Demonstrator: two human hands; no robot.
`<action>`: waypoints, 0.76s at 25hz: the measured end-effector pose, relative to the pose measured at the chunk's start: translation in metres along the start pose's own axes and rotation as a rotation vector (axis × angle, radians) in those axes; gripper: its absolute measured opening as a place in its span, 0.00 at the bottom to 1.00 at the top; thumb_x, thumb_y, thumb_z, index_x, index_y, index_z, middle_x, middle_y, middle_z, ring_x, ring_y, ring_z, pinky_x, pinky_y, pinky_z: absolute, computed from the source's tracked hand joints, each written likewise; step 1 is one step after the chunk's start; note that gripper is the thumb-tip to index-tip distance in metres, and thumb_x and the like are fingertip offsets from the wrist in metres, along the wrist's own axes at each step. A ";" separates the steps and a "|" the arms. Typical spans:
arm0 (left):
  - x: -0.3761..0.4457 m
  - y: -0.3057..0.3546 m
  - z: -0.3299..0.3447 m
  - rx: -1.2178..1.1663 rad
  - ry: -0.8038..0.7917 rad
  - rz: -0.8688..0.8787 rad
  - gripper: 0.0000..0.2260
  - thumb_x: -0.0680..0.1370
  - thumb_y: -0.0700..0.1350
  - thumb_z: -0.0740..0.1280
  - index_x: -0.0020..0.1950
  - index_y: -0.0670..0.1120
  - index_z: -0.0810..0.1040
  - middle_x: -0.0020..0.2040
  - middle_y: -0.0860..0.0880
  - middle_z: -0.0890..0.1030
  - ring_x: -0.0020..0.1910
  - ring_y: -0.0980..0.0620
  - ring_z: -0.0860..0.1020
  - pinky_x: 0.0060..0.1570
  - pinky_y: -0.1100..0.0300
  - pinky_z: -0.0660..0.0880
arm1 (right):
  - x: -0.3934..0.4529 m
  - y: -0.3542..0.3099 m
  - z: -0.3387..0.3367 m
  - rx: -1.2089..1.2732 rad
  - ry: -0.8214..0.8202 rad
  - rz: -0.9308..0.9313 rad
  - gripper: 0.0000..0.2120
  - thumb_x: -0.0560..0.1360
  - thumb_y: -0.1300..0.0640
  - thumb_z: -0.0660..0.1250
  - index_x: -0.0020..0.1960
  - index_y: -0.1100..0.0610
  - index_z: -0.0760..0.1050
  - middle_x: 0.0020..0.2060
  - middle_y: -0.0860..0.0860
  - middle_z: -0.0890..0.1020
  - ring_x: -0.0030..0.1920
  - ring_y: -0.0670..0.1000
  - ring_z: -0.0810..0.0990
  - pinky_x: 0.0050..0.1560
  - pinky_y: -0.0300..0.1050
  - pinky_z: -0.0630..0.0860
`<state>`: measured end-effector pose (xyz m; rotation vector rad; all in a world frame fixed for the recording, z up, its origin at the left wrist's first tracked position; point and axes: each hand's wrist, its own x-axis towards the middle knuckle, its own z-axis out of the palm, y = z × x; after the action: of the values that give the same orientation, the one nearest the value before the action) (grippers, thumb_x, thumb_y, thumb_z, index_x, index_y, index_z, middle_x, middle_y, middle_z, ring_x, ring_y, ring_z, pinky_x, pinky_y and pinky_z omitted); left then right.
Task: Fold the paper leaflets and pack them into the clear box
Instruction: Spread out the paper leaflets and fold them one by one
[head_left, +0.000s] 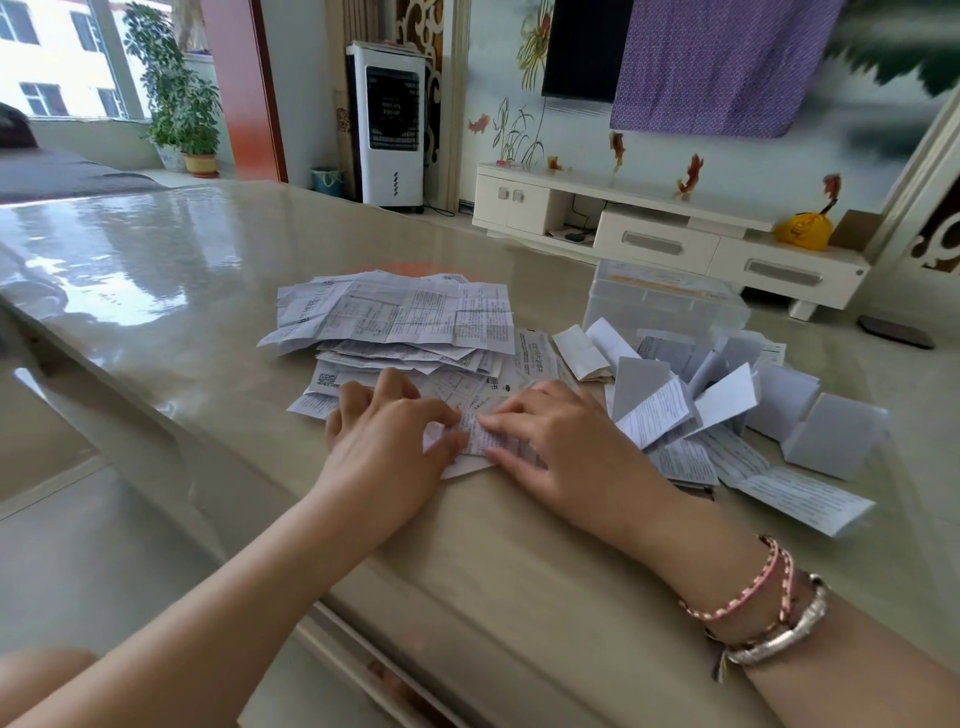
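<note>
1. Nearest, both hands work one leaflet (475, 441) at the front edge of the glossy surface (156, 270). The left hand (387, 436) has its fingers curled, pinching the sheet's left side; the right hand (545, 441) lies on it with fingers bent, fingertips pressing the paper. The two hands are close together, their fingertips nearly meeting over the sheet. I judge a fold is being made or creased here, not yet finished.

2. The leaflet in hand is thin white paper with dense small print, already creased and slightly crumpled, one corner poking out below the hands.

3. Just behind the hands lies the unfolded stack (395, 322): many flat, printed sheets spread loosely, their old fold lines showing as a grid. This looks like the larger share of the work left.

4. To the right lies the folded heap (727, 415): a good number of small folded pieces, several springing half open like tents, some showing blank backs. None looks neatly stacked.

5. Farthest, the clear box (665, 306) stands behind the folded heap, touching or just beside it. Whether anything is packed inside I cannot tell; its walls are hazy.

6. My estimate: folding is partway done, and packing seems hardly begun.
</note>
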<state>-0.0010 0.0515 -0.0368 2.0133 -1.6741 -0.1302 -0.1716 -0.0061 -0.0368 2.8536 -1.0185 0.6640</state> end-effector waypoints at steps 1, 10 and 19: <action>0.002 -0.001 -0.001 -0.017 -0.004 -0.014 0.13 0.77 0.60 0.62 0.59 0.62 0.78 0.54 0.56 0.65 0.54 0.51 0.57 0.57 0.57 0.55 | 0.000 0.000 -0.001 -0.015 -0.020 -0.019 0.18 0.75 0.47 0.61 0.60 0.53 0.80 0.51 0.47 0.82 0.55 0.53 0.77 0.56 0.53 0.73; 0.028 -0.001 -0.017 -0.017 0.102 -0.035 0.10 0.79 0.50 0.62 0.57 0.60 0.79 0.54 0.56 0.71 0.59 0.47 0.62 0.59 0.56 0.58 | 0.001 0.000 -0.016 -0.139 -0.077 -0.106 0.12 0.75 0.53 0.64 0.56 0.51 0.80 0.44 0.49 0.85 0.45 0.54 0.82 0.47 0.49 0.77; 0.062 0.001 -0.001 0.128 0.029 0.209 0.19 0.81 0.58 0.55 0.72 0.60 0.66 0.77 0.54 0.59 0.76 0.46 0.51 0.72 0.47 0.47 | 0.003 0.012 -0.035 -0.499 0.180 0.281 0.13 0.70 0.67 0.68 0.51 0.55 0.82 0.36 0.51 0.83 0.38 0.53 0.82 0.51 0.47 0.74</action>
<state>0.0127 -0.0063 -0.0202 1.9045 -1.9043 0.0808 -0.1904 -0.0115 -0.0049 2.2096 -1.3432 0.5684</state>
